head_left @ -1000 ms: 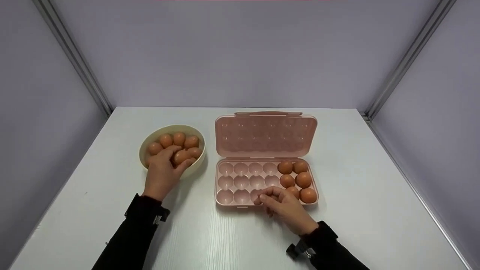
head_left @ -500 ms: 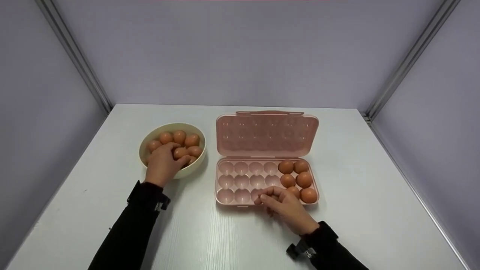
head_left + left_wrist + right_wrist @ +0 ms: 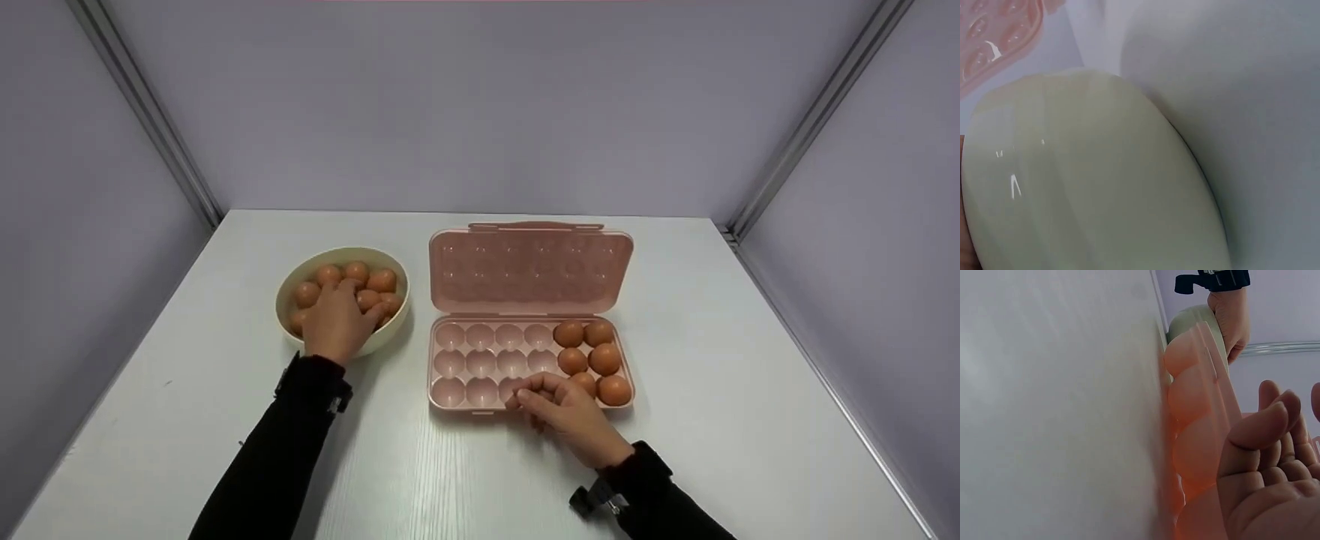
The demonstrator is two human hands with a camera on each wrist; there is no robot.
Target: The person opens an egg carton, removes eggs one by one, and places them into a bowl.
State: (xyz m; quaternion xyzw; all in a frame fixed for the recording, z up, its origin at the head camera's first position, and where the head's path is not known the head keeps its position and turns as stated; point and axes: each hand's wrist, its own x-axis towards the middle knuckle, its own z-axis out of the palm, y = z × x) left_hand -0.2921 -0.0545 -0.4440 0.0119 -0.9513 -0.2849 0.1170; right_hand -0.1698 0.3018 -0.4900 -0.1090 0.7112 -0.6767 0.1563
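Observation:
My left hand [image 3: 339, 319] reaches over the near rim of a cream bowl [image 3: 289, 289], fingers down among several brown eggs [image 3: 307, 294]. Its thumb and fingers are spread apart, with an egg [image 3: 367, 300] showing beyond the gap. The palm side is hidden, so I cannot tell whether it grips an egg. Over the front edge of a pink egg box [image 3: 465, 409] hovers my right hand [image 3: 574, 420], fingers loosely bent and holding nothing. The box's lid [image 3: 531, 270] stands raised at the back. Brown eggs [image 3: 604, 359] fill its two right-hand columns; the visible cups [image 3: 481, 364] to their left are bare.
Both containers stand on a white table [image 3: 442, 480], bowl left and box centre-right. Pale panels [image 3: 480, 112] enclose the back and sides. In the left wrist view the bowl's outer wall [image 3: 1089, 180] takes up much of the picture.
My left hand has shifted slightly right and farther into the bowl, and the eggs beside its fingers have moved a little. My right hand stays in place.

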